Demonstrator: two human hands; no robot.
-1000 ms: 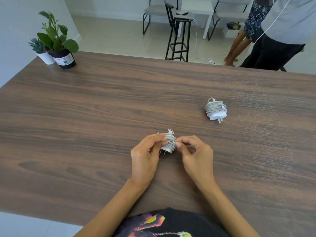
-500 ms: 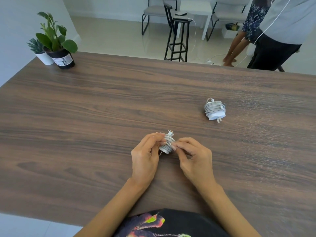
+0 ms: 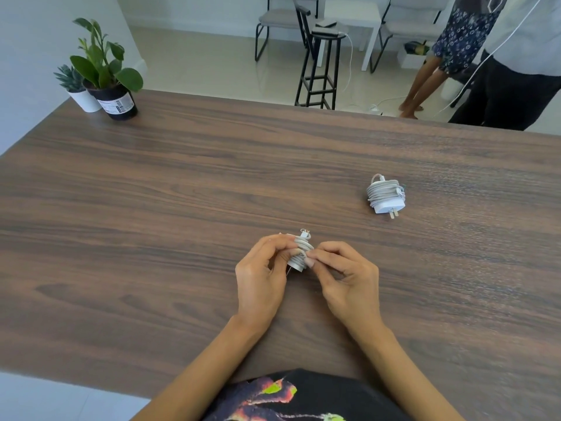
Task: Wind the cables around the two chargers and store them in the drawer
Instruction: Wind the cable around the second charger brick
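Holding the second charger [image 3: 300, 253] between both hands just above the table [image 3: 182, 208], the person is finishing its wrap. The left hand [image 3: 261, 278] grips the charger body from the left side with curled fingers; the right hand [image 3: 346, 278] pinches the cable at the coil's right edge with thumb and forefinger. Compared with a second ago, the charger sits a little lower and more tilted between the fingers, and less of its plug end shows below the left hand; the right fingertips have closed in on the coil. No loose length of cable trails on the table, so the winding appears essentially complete and the tail end is likely being tucked. The first charger [image 3: 385, 194] lies well apart to the right, fully wound, prongs toward the camera, unmoved. No drawer is in view. Judgement: winding stage near closure; storage of both chargers not yet begun. Two potted plants [image 3: 103, 74] stand at the far left corner; two people stand beyond the far edge.
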